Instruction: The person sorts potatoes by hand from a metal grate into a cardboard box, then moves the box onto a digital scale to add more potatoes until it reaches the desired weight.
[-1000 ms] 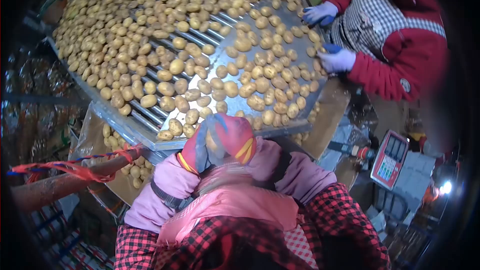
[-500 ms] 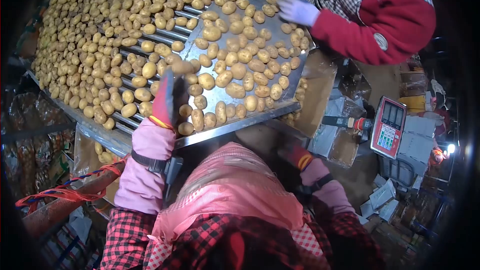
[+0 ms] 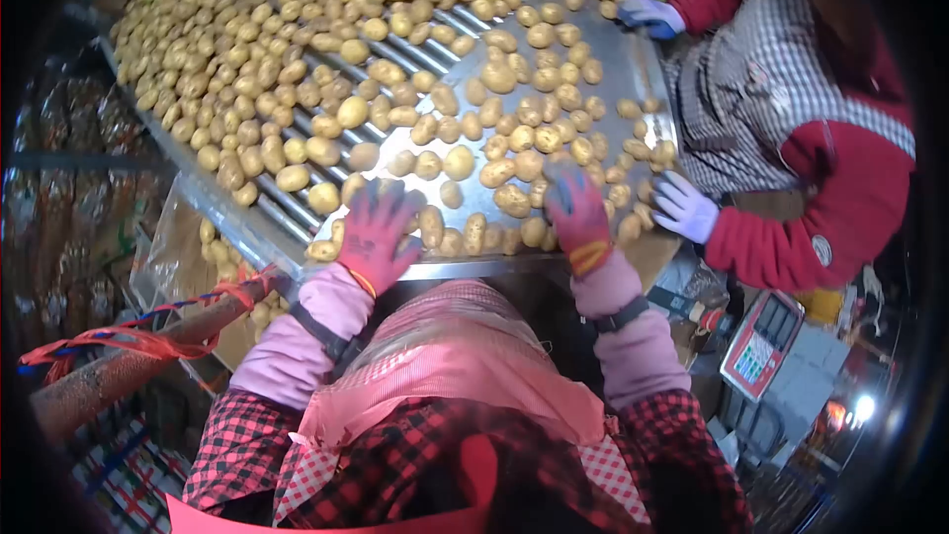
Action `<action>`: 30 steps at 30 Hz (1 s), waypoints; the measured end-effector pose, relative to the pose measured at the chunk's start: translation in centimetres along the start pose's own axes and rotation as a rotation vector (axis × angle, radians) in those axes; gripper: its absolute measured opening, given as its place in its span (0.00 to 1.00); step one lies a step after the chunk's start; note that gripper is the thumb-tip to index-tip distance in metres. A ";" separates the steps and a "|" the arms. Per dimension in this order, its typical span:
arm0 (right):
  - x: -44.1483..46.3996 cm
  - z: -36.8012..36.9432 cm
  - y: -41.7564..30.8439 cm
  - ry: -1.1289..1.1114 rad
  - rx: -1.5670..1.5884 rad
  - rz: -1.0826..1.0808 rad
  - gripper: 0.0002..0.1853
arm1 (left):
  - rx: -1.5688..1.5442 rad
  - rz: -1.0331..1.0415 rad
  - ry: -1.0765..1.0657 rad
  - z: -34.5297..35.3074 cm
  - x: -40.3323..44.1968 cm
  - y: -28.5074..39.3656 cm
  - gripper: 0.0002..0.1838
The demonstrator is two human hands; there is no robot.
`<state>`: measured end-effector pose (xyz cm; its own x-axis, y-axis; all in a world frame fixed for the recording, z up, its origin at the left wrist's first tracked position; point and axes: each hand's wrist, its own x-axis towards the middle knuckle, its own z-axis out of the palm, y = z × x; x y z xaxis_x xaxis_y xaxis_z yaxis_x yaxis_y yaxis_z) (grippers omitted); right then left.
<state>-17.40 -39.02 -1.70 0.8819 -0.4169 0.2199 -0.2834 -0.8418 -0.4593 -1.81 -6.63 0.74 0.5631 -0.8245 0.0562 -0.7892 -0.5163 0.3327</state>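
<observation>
Since the earlier frame, the right hand (image 3: pixel 579 213) had risen from beside the pink cloth apron (image 3: pixel 445 366) to the near edge of the smooth metal surface (image 3: pixel 635 64). Potatoes (image 3: pixel 459 162), yellow-brown, round to oval, some dirt-speckled, covered it and the ribbed bars (image 3: pixel 286 215). The left hand (image 3: pixel 379 232) lay spread among them; whether the right gripped any, I couldn't tell.

The potatoes (image 3: pixel 351 112) run past the top edge, their extent unseen.
</observation>
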 end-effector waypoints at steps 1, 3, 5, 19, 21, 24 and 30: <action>3.6 0.4 -0.9 -0.040 0.069 0.026 0.21 | -0.061 0.053 -0.070 -0.5 -1.0 0.2 0.35; 10.1 1.9 -2.1 -0.066 -0.028 0.034 0.23 | -0.156 0.042 -0.039 -0.9 -2.1 -0.7 0.31; 16.2 2.8 -3.6 -0.294 -0.240 -0.043 0.28 | -0.270 -0.039 -0.010 -1.4 -3.0 -1.6 0.29; 14.5 4.0 -7.6 -0.801 1.302 0.411 0.27 | -2.277 -0.778 0.043 -1.3 -1.1 1.3 0.35; 11.8 2.5 -11.4 -0.877 1.299 0.449 0.29 | -2.500 -0.529 0.033 -1.2 0.5 1.7 0.38; 10.3 1.9 -11.8 -0.745 1.292 0.349 0.32 | -2.325 -0.506 -0.003 -1.9 0.8 1.8 0.29; 6.1 -0.8 -5.9 -0.442 1.192 0.515 0.21 | -1.535 -0.317 -0.047 -1.8 -3.2 2.1 0.18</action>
<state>-10.68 -36.84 2.99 0.8855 -0.2580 -0.3865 -0.3183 0.2693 -0.9089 -4.86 -4.63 2.92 0.6205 -0.7536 -0.2172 0.3658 0.0331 0.9301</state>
